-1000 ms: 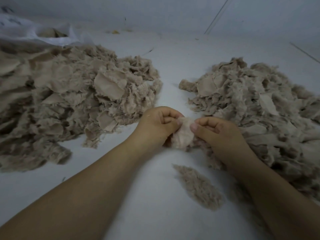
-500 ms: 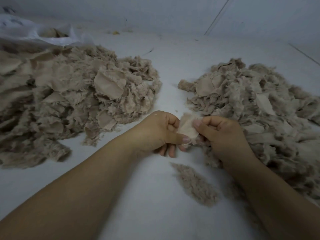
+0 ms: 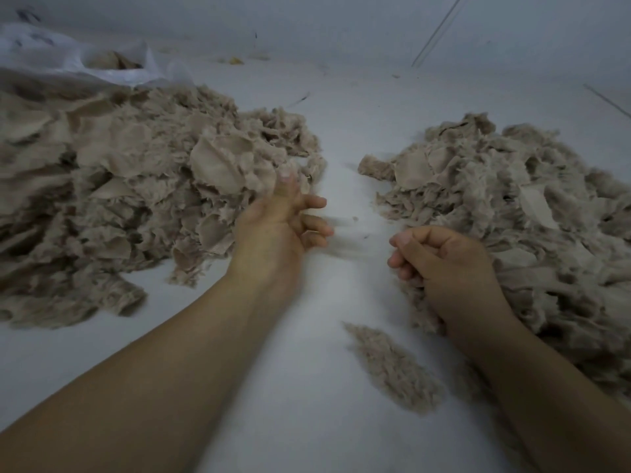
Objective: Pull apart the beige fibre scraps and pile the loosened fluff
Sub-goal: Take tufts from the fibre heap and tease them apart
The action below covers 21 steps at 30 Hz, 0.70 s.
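left hand (image 3: 280,227), blurred, fingers loosely spread at the edge of the left scrap pile (image 3: 136,186); right hand (image 3: 440,264) curled, holding nothing visible, against the right pile (image 3: 512,199); 1 fluff tuft (image 3: 392,367) lies nearer.

Two large heaps of beige fibre scraps lay on the white surface: a left heap (image 3: 136,186) and a right heap (image 3: 519,206). One small loose tuft of fluff (image 3: 392,367) lay apart. One white plastic bag (image 3: 68,59) showed. Two bare hands were in view.

Two bare forearms, no sleeves in view — left grip (image 3: 283,227), right grip (image 3: 444,264), short plain nails
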Motion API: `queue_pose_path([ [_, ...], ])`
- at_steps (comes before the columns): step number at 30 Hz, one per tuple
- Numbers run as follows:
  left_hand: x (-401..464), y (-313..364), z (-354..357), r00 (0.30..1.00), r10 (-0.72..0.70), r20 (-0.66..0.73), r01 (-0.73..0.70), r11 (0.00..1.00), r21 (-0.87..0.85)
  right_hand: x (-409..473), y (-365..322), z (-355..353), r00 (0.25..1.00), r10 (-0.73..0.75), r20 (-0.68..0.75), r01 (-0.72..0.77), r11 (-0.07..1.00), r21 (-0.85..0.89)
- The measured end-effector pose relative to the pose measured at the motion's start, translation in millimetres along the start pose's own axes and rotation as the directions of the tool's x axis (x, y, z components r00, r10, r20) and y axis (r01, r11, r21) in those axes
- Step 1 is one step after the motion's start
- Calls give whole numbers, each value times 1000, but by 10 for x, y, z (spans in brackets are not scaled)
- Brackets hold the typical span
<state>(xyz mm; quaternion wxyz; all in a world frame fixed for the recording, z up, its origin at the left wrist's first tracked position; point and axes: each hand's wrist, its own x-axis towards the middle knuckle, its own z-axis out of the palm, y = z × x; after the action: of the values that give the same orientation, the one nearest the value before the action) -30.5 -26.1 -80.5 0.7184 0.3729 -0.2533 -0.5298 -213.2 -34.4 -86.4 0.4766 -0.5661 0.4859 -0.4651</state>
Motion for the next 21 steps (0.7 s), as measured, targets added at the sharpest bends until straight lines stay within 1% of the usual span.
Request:
queue_pose_path([
  [1, -28, -11, 2, 999, 9, 46, -14, 993, 117, 0, 3, 2, 1000, 0, 3, 0, 1000, 3],
  [2, -65, -25, 3, 991, -15, 131, -29, 945, 326, -1, 8, 2, 1000, -3, 3, 2, 1000, 8],
  [3, -104, -31, 10, 960, -94, 264, -75, 821, 565, -1, 11, -2, 1000, -4, 1, 4, 1000, 8],
  [4, -140, -16, 9, 877, -241, 416, -177, 642, 746, -2, 13, -7, 1000, -8, -3, 8, 1000, 2],
  [5, -156, 5, 4, 754, -402, 519, -314, 472, 823, -3, 13, -13, 1000, -16, -7, 16, 1000, -7],
  [6, -162, 29, -9, 635, -525, 567, -439, 358, 824, -1, 15, -15, 1000, -23, -10, 23, 1000, -12],
  [7, -164, 53, -20, 564, -587, 581, -513, 303, 803, 0, 17, -16, 1000, -27, -11, 27, 1000, -14],
  [8, -163, 69, -32, 543, -598, 589, -538, 291, 791, 0, 17, -12, 1000, -28, -12, 28, 999, -17],
  [9, -165, 72, -40, 553, -580, 598, -535, 303, 789, 3, 22, -8, 999, -31, -13, 30, 999, -24],
  [10, -166, 54, -39, 585, -542, 603, -525, 314, 791, 8, 28, 0, 999, -33, -10, 33, 999, -31],
  [11, -177, 31, -26, 635, -486, 600, -505, 327, 799, 14, 37, 5, 999, -35, -4, 35, 999, -35],
  [12, -176, -1, -18, 701, -413, 582, -460, 361, 811, 15, 43, 13, 999, -37, 5, 37, 999, -34],
  [13, -161, -28, -13, 777, -332, 535, -379, 432, 818, 15, 49, 23, 999, -42, 18, 42, 999, -32],
  [14, -135, -44, -15, 846, -258, 466, -279, 530, 801, 10, 50, 37, 998, -45, 38, 46, 998, -30],
  [15, -110, -55, -18, 894, -216, 393, -186, 620, 762, 0, 54, 51, 997, -48, 66, 50, 998, -29],
  [16, -90, -65, -23, 919, -192, 343, -120, 694, 710, -7, 61, 63, 994, -49, 93, 53, 998, -43],
  [17, -84, -71, -22, 930, -177, 323, -92, 738, 669, -9, 75, 65, 992, -53, 111, 62, 995, -76],
  [19, -94, -81, -15, 938, -138, 318, -94, 781, 617, -2, 93, 53, 992, -65, 110, 82, 983, -163],
  [21, -87, -104, -12, 955, -62, 291, -118, 820, 561, 14, 99, 29, 994, -84, 75, 97, 976, -195],
])
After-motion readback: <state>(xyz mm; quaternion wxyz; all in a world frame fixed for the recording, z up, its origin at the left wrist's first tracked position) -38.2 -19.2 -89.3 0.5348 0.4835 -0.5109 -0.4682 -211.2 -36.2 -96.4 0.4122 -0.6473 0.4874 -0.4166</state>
